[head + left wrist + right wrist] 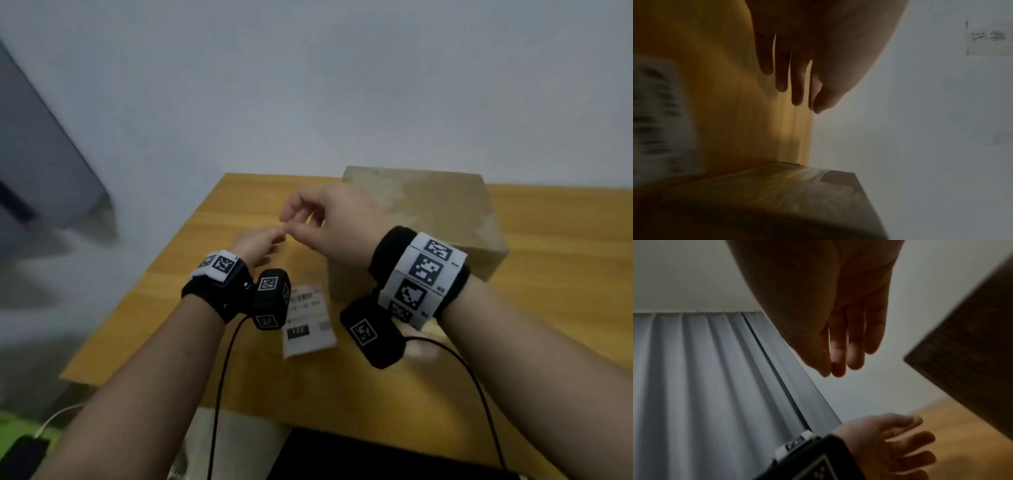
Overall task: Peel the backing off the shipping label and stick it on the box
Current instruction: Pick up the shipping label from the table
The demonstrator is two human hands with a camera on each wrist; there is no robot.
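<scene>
The brown box point(421, 233) is sitting closed on the yellow wood table point(548, 274), toward 1 o'clock; what is inside is not showing. The white shipping label point(308, 322) is lying flat on the table just beside the box, at its 7 o'clock side, with its long side running from 12 to 6 o'clock. The left hand point(255, 245) is hanging above the table with its grip loosely spread, holding nothing. The right hand point(329, 222) is hovering in front of the box, fingers loosely bent, holding nothing.
</scene>
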